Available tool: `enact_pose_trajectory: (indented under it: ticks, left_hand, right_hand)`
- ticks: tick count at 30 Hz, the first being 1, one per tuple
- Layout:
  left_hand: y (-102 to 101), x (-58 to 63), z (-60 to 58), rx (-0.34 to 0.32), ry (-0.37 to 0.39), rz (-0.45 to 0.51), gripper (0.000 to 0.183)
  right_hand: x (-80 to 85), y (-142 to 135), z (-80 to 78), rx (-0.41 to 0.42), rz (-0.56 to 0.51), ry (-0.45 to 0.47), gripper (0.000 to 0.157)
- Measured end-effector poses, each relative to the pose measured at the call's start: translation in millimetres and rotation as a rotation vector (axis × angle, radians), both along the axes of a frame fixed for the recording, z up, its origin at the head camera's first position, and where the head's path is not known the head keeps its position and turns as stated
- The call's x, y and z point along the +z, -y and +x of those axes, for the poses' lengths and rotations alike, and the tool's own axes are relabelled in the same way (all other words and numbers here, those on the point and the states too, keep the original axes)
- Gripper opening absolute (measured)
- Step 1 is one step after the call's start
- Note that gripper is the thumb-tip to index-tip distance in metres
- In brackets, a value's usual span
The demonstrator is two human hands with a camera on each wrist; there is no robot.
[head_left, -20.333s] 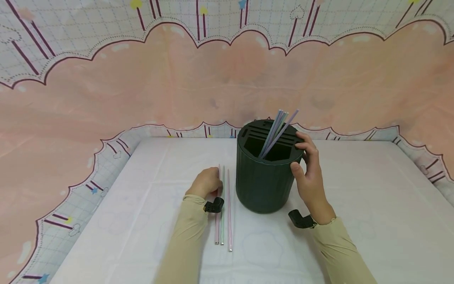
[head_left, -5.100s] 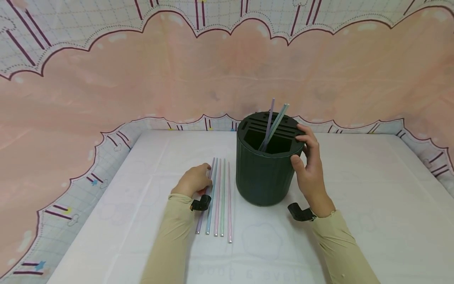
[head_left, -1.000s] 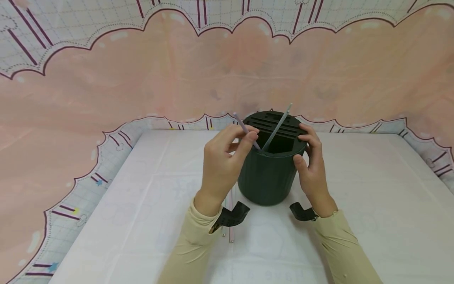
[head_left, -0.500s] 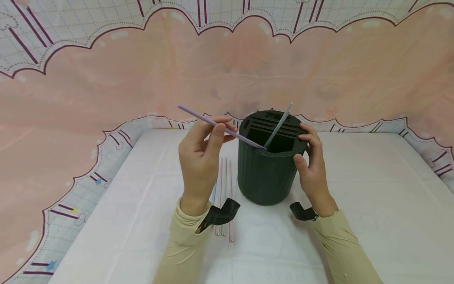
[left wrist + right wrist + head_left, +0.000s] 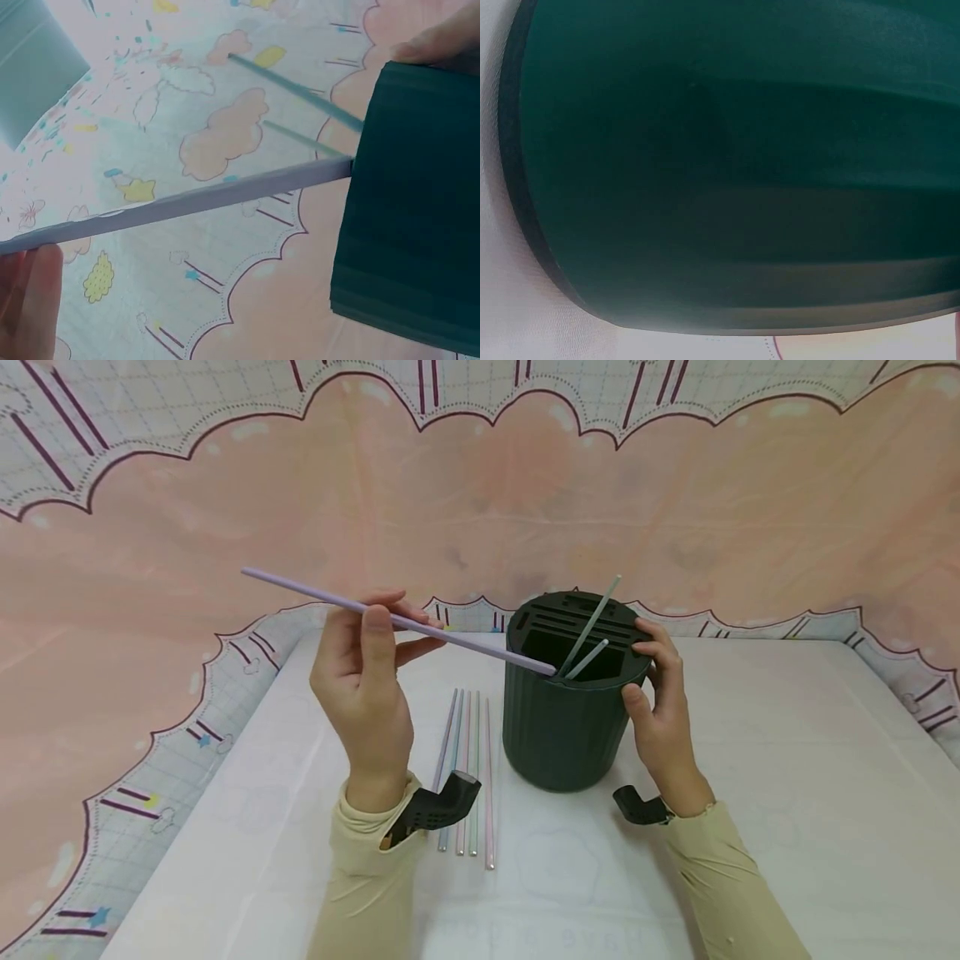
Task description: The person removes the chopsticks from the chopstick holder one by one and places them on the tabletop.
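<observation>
My left hand (image 5: 367, 685) pinches a long purple straw (image 5: 322, 595) between thumb and fingers, left of a dark green slotted knife holder (image 5: 562, 735). The straw slants down to the right, its far end at the opening's near rim. In the left wrist view, the same purple straw (image 5: 187, 202) runs to the green holder (image 5: 409, 210). Two pale green straws (image 5: 592, 622) lean in the opening, one standing out much farther. My right hand (image 5: 660, 718) grips the holder's right side and top rim. Its green wall (image 5: 727, 165) fills most of the right wrist view.
Several pastel straws (image 5: 488, 777) lie side by side on the white tablecloth (image 5: 562, 893), left of the holder and partly behind the left wrist camera (image 5: 442, 802). A patterned peach curtain (image 5: 450, 518) hangs behind the table.
Over the last second, my left hand has moved left, drawing the purple straw lower and mostly out of the holder. One pale green straw has dropped lower. My right hand keeps its grip.
</observation>
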State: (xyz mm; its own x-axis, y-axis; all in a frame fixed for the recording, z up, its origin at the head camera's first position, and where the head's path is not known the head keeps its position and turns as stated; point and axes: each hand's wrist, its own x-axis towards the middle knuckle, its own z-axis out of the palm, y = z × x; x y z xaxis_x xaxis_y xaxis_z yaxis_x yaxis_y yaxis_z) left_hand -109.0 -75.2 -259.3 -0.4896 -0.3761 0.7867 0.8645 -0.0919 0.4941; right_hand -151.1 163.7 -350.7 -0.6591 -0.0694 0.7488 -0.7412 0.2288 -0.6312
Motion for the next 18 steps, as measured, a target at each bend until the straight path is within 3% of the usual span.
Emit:
enact_pose_trajectory:
  ticks: [8,13,18]
  left_hand:
    - [6.1,7.8,6.0,-0.007,-0.004,0.05,0.026]
    - [14.4,0.0,-1.6,0.001,0.006,0.071,0.024]
    - [19.2,-1.9,-2.6,0.0,0.044,0.016,0.026]
  right_hand:
    - [-1.2,0.7,-0.2,0.009,-0.005,-0.013,0.069]
    - [-1.4,1.1,0.3,0.01,-0.009,-0.015,0.069]
    - [-0.9,1.4,1.5,0.006,-0.003,-0.015,0.068]
